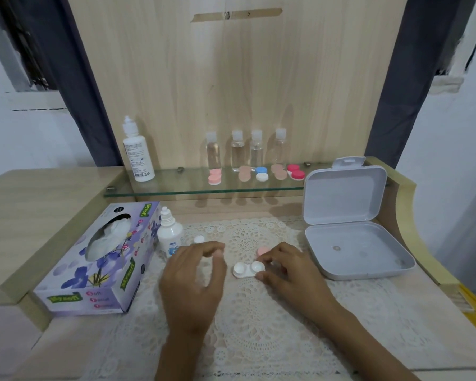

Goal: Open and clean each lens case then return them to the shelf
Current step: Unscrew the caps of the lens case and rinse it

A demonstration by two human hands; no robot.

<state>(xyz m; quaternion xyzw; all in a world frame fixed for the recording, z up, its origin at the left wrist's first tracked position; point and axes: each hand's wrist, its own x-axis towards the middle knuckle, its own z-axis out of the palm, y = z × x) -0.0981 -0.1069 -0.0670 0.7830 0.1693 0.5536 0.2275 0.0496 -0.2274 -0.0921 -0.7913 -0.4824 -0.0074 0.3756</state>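
Open white lens case (249,268) sits mid lace mat (259,339), both cups bare; no fluid that I can see. R hand (289,270) pinches its right cup, thumb near side, fingers far side. L hand (195,273) hovers just left of it, fingers curled, thumb + index close together. Can't tell if it's got anything, tips are washed out.

Risks, IMO:
- pink cap (263,250) loose just behind the R fingers; a nudge could roll it twd the mat's far edge.
- small white cap (199,239) loose beside small bottle (171,235), near the mat's far-left corner; easy to knock or mix up.
- bottle is close to the L hand and stands between it and the tissue box (99,257), so reaching for a tissue could tip it.

Hard to see: pink cap partly behind fingers. Shelf cases (261,174) on glass shelf (176,189) are blurry, shut/clean unknown. Small speck in grey box (349,224), unreadable.
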